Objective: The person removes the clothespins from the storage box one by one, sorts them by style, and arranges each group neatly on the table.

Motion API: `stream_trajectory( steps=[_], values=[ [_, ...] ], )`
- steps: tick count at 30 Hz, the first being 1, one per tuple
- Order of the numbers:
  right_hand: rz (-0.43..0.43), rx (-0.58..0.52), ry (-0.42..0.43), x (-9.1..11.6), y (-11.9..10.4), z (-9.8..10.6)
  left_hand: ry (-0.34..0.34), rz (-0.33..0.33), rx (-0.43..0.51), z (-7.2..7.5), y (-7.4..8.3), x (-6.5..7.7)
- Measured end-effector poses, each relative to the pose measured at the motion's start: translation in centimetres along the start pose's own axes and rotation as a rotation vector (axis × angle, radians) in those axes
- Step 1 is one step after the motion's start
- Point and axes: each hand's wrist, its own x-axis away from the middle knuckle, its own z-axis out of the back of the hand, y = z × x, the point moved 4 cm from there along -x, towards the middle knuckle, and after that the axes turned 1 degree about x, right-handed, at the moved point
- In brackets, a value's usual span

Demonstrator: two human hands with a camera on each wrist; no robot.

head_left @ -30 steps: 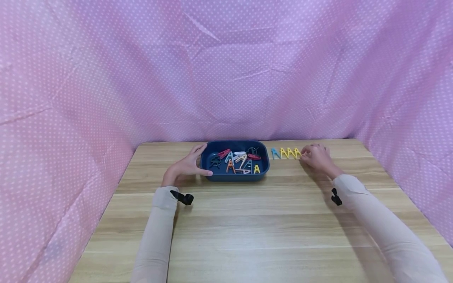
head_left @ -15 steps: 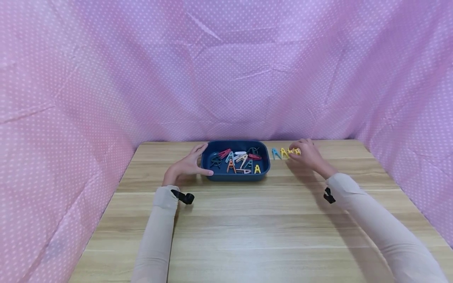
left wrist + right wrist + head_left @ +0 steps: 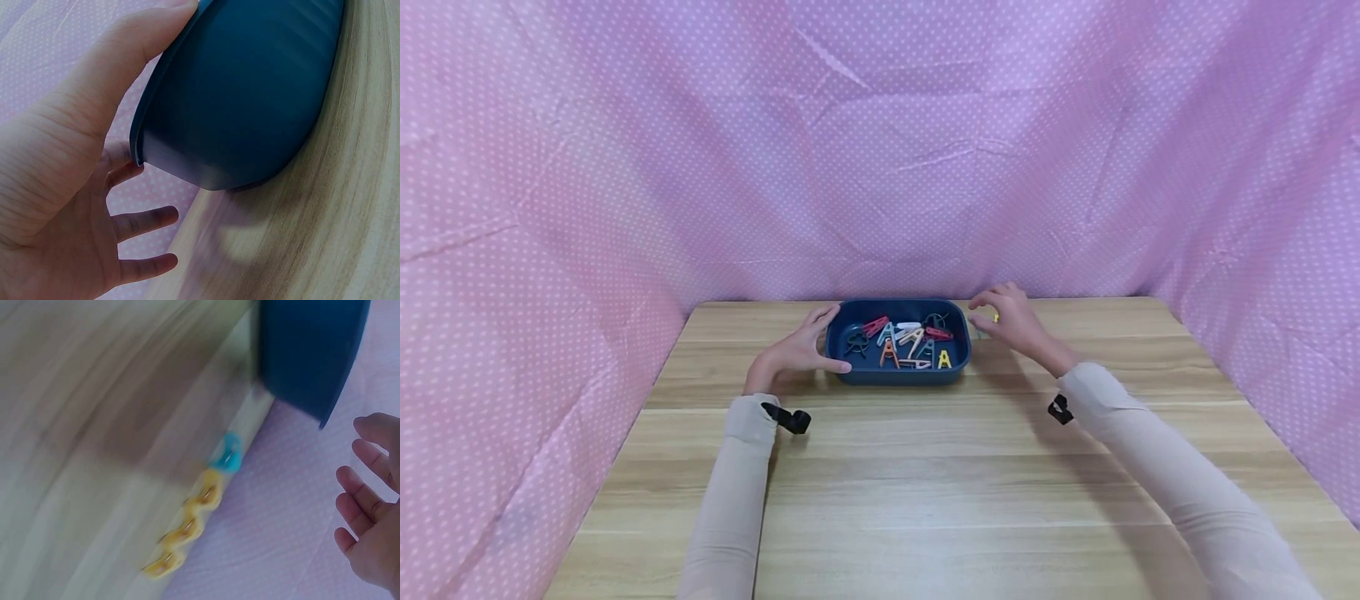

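Fingers and thumb of the left hand (image 3: 800,348) grip the bin (image 3: 902,377) at its 9 o'clock end, thumb over the rim, some fingers stretched free of the wall. The right hand (image 3: 1017,323) holds nothing, fingers loosely bent, just beside the bin's 2 o'clock corner. It hides most of the row at 3 o'clock from the bin; the right wrist view shows that row, slightly blurred: a blue clip (image 3: 226,454) nearest the bin, then three yellow clips (image 3: 189,530). Inside the bin lie more clips: a red one (image 3: 876,326) at 11 o'clock, another red one (image 3: 938,333) at 3, a yellow one (image 3: 944,359) at 5, an orange one (image 3: 889,353) near 7, a black one (image 3: 857,342) at 9, pale ones between. Bin and row stand on the wooden bench (image 3: 880,467); dotted pink cloth (image 3: 880,167) hangs at 12 o'clock.
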Motion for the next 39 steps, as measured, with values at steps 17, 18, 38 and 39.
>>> stream_trajectory(
  steps=[17,18,38,39],
  values=[
    [0.007,0.055,-0.158,-2.2,-3.4,-3.4,0.002,0.01,0.012,-0.1,0.0,0.0],
    [0.006,0.06,-0.164,-2.2,-3.4,-3.6,0.003,0.009,0.009,-0.1,0.0,0.0],
    [0.053,0.202,-0.209,-3.2,-4.2,-6.0,0.006,-0.001,0.028,-0.2,0.1,0.1],
    [0.057,0.204,-0.209,-3.2,-4.3,-6.1,0.006,-0.002,0.028,-0.2,0.0,0.1]
  ],
)
